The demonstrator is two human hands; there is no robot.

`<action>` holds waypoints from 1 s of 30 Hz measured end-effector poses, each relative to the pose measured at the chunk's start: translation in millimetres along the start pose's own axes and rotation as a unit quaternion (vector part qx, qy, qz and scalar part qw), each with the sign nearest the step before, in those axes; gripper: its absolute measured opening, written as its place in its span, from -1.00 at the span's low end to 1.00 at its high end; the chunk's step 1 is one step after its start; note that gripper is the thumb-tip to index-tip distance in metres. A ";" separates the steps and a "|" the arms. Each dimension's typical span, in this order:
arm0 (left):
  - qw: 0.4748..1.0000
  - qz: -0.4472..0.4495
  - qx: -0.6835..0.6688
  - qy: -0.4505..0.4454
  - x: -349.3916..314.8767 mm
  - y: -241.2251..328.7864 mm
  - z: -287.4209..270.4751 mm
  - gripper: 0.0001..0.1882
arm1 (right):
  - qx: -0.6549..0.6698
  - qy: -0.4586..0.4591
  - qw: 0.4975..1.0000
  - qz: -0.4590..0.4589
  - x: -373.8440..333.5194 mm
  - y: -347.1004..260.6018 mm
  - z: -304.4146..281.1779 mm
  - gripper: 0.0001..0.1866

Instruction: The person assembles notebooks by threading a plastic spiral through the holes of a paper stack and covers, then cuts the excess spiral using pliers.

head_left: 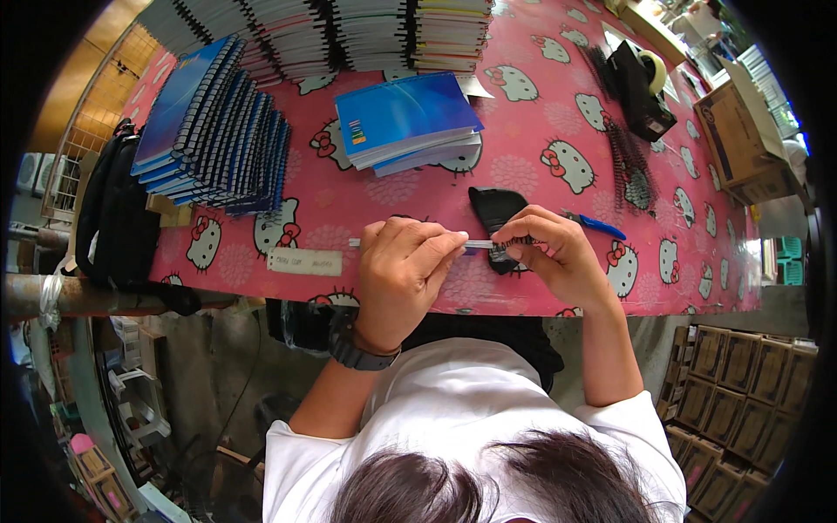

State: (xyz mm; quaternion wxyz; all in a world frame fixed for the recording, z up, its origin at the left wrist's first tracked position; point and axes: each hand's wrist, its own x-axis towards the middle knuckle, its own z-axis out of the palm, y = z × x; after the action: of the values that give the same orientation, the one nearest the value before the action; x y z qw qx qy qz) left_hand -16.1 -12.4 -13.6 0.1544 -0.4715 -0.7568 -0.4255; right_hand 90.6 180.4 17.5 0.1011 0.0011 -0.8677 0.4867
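My left hand (403, 266) is closed round a thin notebook (478, 245), held nearly edge-on above the front of the table, so only a narrow white strip shows. At the notebook's right end, the thumb and fingers of my right hand (558, 253) pinch a black spiral binding coil (516, 243). How far the coil runs into the page holes is hidden by my fingers. Behind my right hand lies a black pouch-like thing (497, 207). Blue-handled pliers (602, 227) rest just right of that hand. A pale ruler-like strip (305, 261) lies left of my left hand.
A stack of spiral-bound blue notebooks (205, 131) leans at the left. Loose blue-covered booklets (410, 118) lie mid-table, with tall bound stacks (370, 35) behind. Black coils (629, 170), a tape dispenser (641, 91) and a cardboard box (745, 131) are at the right.
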 end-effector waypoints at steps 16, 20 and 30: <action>1.000 -0.003 0.006 -0.026 -0.4 3.5 -3.3 -0.75 | 0.051 -0.052 0.997 0.039 0.7 0.7 0.7 -0.62; 0.998 0.009 0.006 -0.061 7.5 18.8 -1.9 -0.73 | -0.031 -0.051 0.998 -0.027 5.8 -6.2 2.3 -0.53; 0.996 0.013 -0.024 -0.079 4.4 20.3 5.0 -0.73 | 0.067 -0.095 0.993 -0.029 5.5 9.9 -9.3 -0.49</action>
State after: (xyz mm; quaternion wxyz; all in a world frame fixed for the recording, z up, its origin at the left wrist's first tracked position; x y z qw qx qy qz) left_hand -0.4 -2.0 -3.7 0.0882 -0.5175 -0.7496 -0.4031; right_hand 85.8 194.0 14.8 0.0323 0.0789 -0.8386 0.5380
